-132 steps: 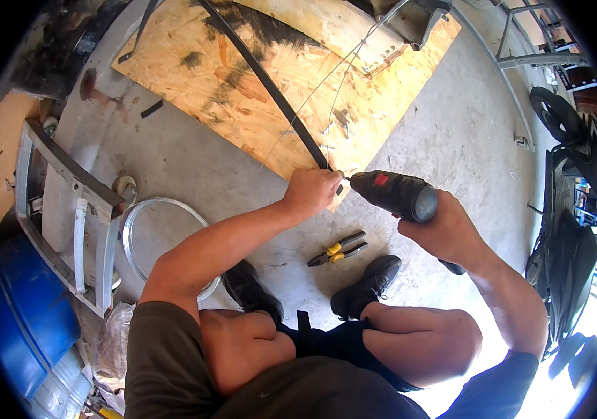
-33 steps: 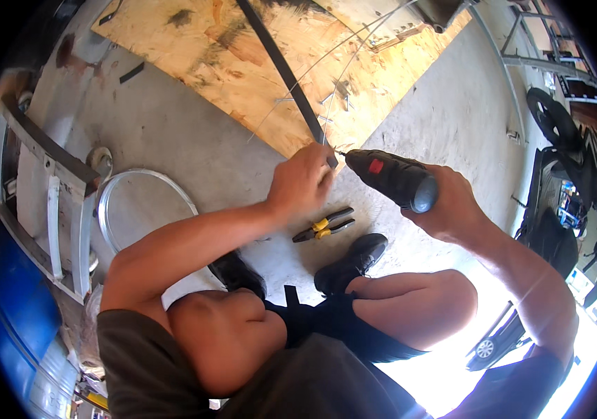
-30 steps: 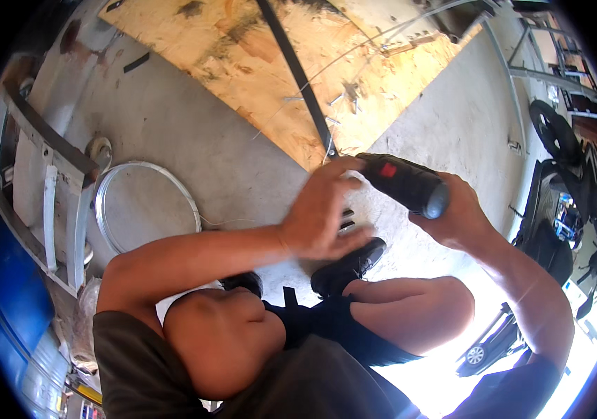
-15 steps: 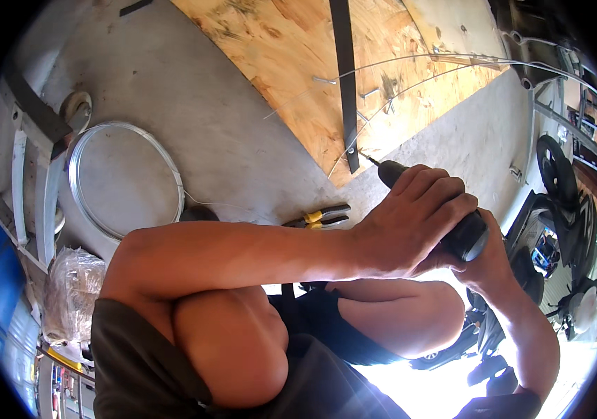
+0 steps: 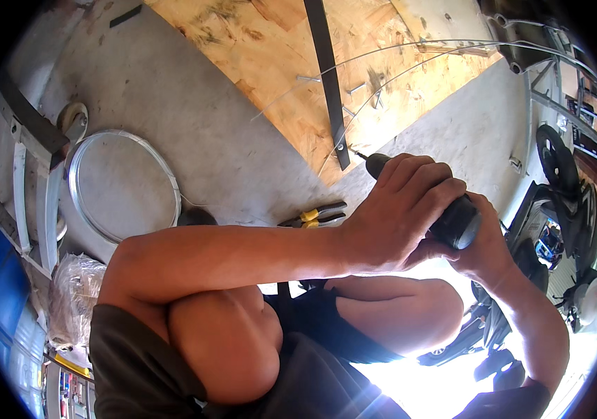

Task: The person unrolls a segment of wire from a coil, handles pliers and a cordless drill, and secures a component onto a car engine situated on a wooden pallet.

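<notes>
A dark cordless drill (image 5: 457, 227) is in both my hands, its thin bit (image 5: 360, 155) pointing up and left. My left hand (image 5: 406, 206) wraps over the top of the drill body, fingers curled round it. Behind it, my right hand (image 5: 483, 241) closes round the drill at the grip, which is mostly hidden. The bit's tip is close to the near end of a flat black metal strip (image 5: 327, 80), beside a small hole there; whether they touch, I cannot tell. Under the strip lies an oriented strand board (image 5: 256, 66), with several screws or nails (image 5: 355, 89) on it.
Yellow-and-black pliers (image 5: 323, 214) lie on the concrete floor (image 5: 200, 133) beyond my left forearm. A coil of silvery wire (image 5: 77, 185) rests at the left, near a metal frame (image 5: 46, 188). Loose wire (image 5: 410, 45) arches over the board. Black vehicle parts (image 5: 560, 209) crowd the right side.
The view has shifted slightly, so the board and strip sit a little higher and further left. Both hands keep their hold on the drill, its bit still by the strip's end.
</notes>
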Demonstrator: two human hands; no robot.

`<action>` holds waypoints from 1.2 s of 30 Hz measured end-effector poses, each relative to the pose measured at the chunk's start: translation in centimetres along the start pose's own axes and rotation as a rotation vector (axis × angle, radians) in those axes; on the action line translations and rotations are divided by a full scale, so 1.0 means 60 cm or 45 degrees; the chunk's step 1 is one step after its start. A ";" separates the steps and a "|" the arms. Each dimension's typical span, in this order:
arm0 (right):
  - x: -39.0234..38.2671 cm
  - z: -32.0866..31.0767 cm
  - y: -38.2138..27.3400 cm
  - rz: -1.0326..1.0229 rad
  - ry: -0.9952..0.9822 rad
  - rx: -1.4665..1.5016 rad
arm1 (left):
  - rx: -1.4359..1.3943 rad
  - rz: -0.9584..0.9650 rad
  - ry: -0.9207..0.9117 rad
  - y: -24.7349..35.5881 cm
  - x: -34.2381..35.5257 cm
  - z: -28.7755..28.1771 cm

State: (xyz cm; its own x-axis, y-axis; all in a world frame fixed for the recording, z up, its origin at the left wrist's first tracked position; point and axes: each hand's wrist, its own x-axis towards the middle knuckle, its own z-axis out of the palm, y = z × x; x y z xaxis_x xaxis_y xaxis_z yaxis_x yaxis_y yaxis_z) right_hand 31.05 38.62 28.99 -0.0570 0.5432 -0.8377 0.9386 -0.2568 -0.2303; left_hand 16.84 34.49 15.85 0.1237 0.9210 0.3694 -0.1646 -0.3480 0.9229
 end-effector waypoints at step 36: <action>-0.029 0.027 -0.030 -0.253 0.307 -0.564 | 1.077 -0.322 -0.175 -0.147 -0.016 -0.241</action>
State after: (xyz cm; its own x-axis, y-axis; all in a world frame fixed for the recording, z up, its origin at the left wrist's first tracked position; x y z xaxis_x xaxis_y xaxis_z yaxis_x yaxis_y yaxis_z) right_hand 28.91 36.84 30.03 -0.2168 0.7283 -0.6501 0.9744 0.2025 -0.0982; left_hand 4.03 39.19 5.81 0.1836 0.9775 0.1035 0.6536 -0.2001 0.7299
